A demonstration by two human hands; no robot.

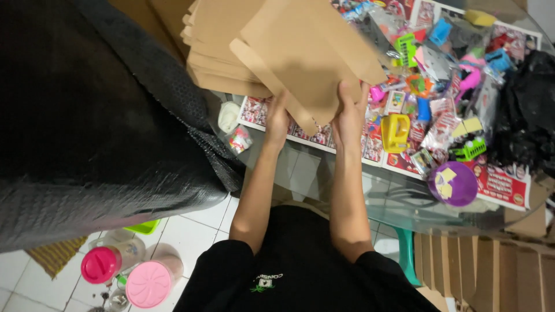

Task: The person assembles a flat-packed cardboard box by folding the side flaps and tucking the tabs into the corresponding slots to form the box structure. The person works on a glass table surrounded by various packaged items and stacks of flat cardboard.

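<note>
Both my hands hold one flat brown cardboard sheet (306, 52) above a glass table (399, 202). My left hand (277, 118) grips its lower left edge, and my right hand (350, 112) grips the lower right edge with fingers curled over the board. The sheet is lifted off a stack of similar brown cardboard sheets (217, 55) at the table's far left. Small packaged plastic toys (428, 86) lie spread over printed paper sheets to the right of my hands.
A big roll of black bubble wrap (87, 133) fills the left. A purple lid (454, 184), a yellow toy (395, 132) and a black plastic bag (529, 110) lie right. Pink-lidded containers (130, 271) stand on the tiled floor. More cardboard (491, 271) leans at lower right.
</note>
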